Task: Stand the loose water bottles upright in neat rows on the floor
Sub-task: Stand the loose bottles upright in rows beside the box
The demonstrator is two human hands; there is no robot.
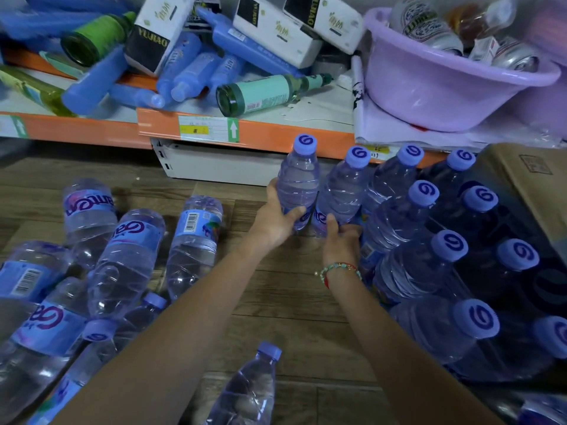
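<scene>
Low shelf w/ orange edge (276, 139): blue bottles (184, 78), green glass bottles (270, 92), tissue packs (276, 29) lying jumbled; lilac basin (429, 96) w/ cans. Cardboard box (527, 179) at right.

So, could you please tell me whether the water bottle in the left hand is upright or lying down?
Upright: the water bottle gripped by the left hand points its cap up, like the standing row beside it.

The base of the upright bottle (298, 179) is hidden behind the left hand (274, 222), and the label of the neighbouring bottle (342, 191) is partly covered by the right hand (340, 240). The lying bottles (92, 271) are cut off by the left and bottom edges. The lilac basin (429, 87) is clipped at the right edge, and its cans (426, 23) are too blurred to be read.
</scene>
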